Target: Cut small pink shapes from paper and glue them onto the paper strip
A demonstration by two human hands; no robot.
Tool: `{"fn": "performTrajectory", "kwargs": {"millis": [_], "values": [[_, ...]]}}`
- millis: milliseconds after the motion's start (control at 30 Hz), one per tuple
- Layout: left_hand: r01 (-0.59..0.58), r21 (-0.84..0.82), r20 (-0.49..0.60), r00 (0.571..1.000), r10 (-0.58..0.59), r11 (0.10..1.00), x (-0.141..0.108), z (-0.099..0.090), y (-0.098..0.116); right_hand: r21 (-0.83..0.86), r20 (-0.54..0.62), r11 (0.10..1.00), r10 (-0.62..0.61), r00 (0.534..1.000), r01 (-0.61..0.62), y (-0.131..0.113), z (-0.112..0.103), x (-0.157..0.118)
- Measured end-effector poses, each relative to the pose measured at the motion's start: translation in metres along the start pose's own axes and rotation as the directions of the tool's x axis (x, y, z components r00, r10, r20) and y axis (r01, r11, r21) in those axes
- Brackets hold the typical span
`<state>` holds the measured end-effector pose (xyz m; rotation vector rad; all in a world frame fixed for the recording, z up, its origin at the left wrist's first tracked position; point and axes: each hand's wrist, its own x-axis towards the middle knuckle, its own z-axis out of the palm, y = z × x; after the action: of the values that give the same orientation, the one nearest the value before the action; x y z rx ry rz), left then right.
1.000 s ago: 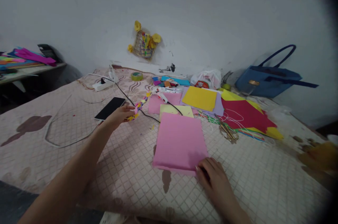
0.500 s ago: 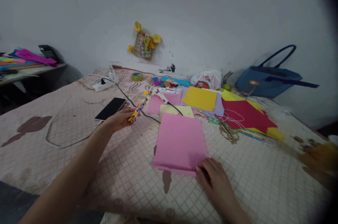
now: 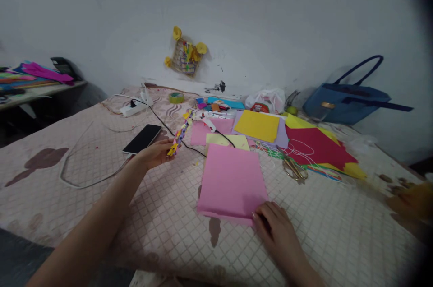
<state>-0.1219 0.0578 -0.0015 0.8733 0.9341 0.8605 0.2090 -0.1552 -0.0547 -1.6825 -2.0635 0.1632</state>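
Note:
My left hand is closed on the edge of a paper craft piece with yellow, purple and pink bits. It is held tilted, nearly edge-on to me, so its face is mostly hidden. My right hand lies on the table with curled fingers, its thumb and fingertips at the near right corner of a pink paper sheet. That sheet's near edge is slightly raised or folded. Behind it lie a pale yellow sheet and a white glue gun with a black cord.
A phone lies left, near a power strip. Gold-handled scissors, white string and red paper are to the right. Farther back are yellow paper, tape and a blue bag.
The paper craft piece has turned slightly in my left hand, showing a little more of its face. My right hand stays at the pink sheet's corner. The view has shifted slightly.

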Motion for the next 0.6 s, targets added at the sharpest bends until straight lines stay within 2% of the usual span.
{"fn": "performTrajectory", "kwargs": {"millis": [200, 600], "values": [[-0.015, -0.023, -0.001, 1.000, 0.015, 1.000, 0.0032, -0.0007, -0.0022, 0.011, 0.000, 1.000, -0.006, 1.000, 0.006, 0.0009, 0.0008, -0.0003], [0.042, -0.196, 0.111, 0.994, -0.020, 0.980, -0.0021, 0.0036, -0.0096, 0.033, 0.003, 0.999, -0.007, 1.000, 0.007, 0.0022, 0.0020, -0.0004]]}}
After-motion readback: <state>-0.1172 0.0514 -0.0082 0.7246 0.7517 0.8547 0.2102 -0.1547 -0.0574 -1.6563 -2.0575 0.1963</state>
